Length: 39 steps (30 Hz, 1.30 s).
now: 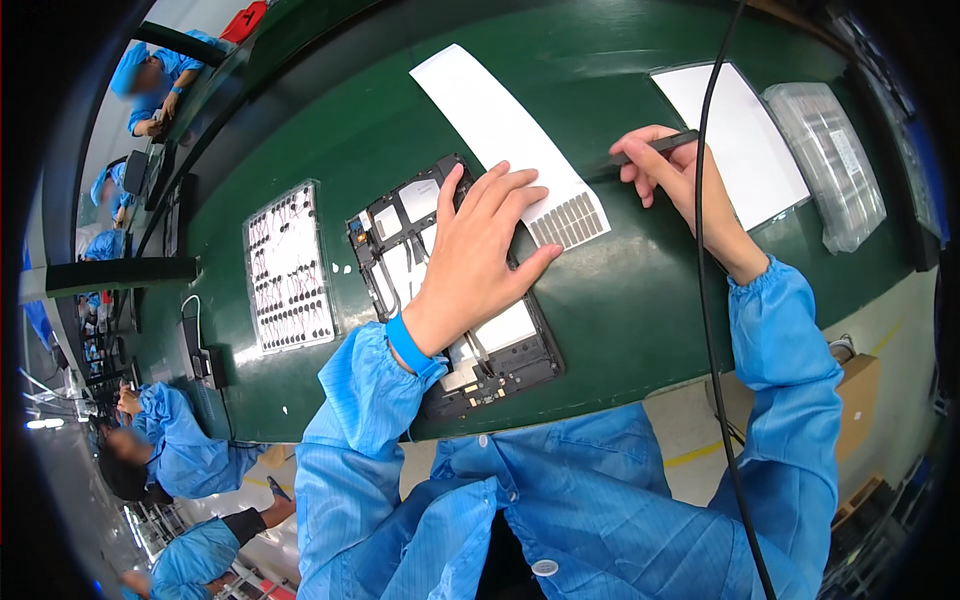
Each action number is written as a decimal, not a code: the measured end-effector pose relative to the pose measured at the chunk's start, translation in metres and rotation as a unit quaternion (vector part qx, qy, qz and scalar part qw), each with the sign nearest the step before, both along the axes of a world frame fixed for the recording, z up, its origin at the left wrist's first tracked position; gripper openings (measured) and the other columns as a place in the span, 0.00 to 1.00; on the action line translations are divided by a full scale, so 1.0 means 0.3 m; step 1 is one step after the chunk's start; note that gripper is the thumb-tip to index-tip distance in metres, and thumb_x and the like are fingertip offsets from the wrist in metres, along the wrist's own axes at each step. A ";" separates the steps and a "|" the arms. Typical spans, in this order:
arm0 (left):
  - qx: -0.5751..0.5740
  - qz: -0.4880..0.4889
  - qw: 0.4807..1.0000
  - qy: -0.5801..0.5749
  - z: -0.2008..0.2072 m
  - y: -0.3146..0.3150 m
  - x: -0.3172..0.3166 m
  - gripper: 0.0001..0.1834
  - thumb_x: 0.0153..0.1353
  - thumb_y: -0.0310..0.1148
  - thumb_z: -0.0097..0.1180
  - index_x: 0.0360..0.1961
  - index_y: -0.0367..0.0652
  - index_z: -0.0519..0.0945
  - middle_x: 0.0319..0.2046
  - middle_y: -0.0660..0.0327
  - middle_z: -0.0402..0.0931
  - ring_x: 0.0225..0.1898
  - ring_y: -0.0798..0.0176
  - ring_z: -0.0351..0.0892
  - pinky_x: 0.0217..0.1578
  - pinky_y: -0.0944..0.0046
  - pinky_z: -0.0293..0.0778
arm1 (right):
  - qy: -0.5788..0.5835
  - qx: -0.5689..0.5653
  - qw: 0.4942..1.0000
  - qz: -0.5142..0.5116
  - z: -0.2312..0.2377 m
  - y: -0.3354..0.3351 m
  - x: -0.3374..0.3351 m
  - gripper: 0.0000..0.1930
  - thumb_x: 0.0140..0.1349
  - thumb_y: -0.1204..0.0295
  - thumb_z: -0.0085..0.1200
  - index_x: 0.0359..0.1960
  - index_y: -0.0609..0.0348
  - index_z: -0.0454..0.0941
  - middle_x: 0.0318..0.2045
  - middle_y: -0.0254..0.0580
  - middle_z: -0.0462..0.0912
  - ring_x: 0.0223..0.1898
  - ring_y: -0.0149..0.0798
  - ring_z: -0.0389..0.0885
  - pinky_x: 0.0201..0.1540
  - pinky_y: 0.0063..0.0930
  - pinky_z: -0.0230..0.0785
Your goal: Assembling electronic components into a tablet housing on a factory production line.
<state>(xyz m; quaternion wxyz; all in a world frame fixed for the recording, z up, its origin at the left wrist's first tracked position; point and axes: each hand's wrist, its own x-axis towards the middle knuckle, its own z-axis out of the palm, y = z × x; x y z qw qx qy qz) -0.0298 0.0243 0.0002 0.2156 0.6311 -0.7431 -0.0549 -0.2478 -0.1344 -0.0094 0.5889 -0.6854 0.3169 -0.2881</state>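
My left hand [480,245] lies flat with fingers spread over an opened tablet-like device [515,345], its fingertips and thumb reaching the edge of a long white sheet [490,105]. Several small grey rectangular stickers [568,220] sit in rows at the sheet's near end. A blue band [408,345] circles my left wrist. To the right of the sheet, my right hand [680,180] is closed around slim black tweezers [655,147], whose dark tip points left toward the sheet. The device's frame is black, with pale panels and circuit parts inside, partly hidden by my left hand.
A tray [322,270] of small black wired parts lies left of the device. At right are a white sheet in a dark-edged holder [745,140] and clear plastic trays [830,165]. A black cable [706,300] hangs across the view. Co-workers in blue [195,440] sit at left.
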 end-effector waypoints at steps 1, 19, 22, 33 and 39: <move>0.000 0.001 1.000 0.000 0.000 0.001 0.001 0.28 0.59 0.43 0.68 0.58 0.46 0.77 0.63 0.57 0.73 0.72 0.49 0.64 0.74 0.38 0.44 | 0.000 0.000 1.000 0.001 0.002 -0.003 0.002 0.14 0.73 0.63 0.57 0.46 0.62 0.84 0.28 0.34 0.84 0.26 0.22 0.76 0.29 0.18 0.70; -0.028 -0.006 0.999 0.027 -0.025 -0.014 -0.015 0.26 0.59 0.42 0.67 0.56 0.46 0.78 0.62 0.57 0.74 0.70 0.49 0.65 0.74 0.37 0.45 | 0.041 0.065 0.995 0.065 0.024 -0.049 -0.032 0.13 0.72 0.63 0.56 0.42 0.64 0.80 0.28 0.39 0.84 0.25 0.26 0.80 0.30 0.18 0.74; -0.044 0.012 0.998 0.041 -0.031 0.012 0.030 0.26 0.58 0.43 0.67 0.56 0.45 0.77 0.61 0.57 0.73 0.70 0.48 0.65 0.74 0.36 0.45 | -0.019 0.097 0.994 0.042 0.010 -0.059 0.008 0.14 0.73 0.62 0.57 0.43 0.64 0.80 0.29 0.39 0.84 0.28 0.27 0.82 0.33 0.20 0.76; -0.108 -0.031 0.994 -0.001 -0.008 0.091 -0.008 0.31 0.60 0.49 0.65 0.56 0.37 0.75 0.59 0.51 0.72 0.68 0.47 0.66 0.75 0.39 0.48 | -0.090 0.089 0.992 0.004 0.019 -0.036 0.191 0.14 0.72 0.63 0.58 0.45 0.63 0.79 0.33 0.41 0.84 0.28 0.28 0.79 0.32 0.22 0.72; -0.166 0.048 0.979 0.109 0.035 0.166 0.206 0.18 0.60 0.33 0.65 0.50 0.40 0.78 0.51 0.53 0.79 0.53 0.46 0.78 0.53 0.50 0.74 | -0.071 0.076 0.987 0.126 -0.012 -0.044 0.458 0.14 0.70 0.61 0.61 0.39 0.61 0.79 0.28 0.39 0.83 0.25 0.27 0.79 0.30 0.21 0.71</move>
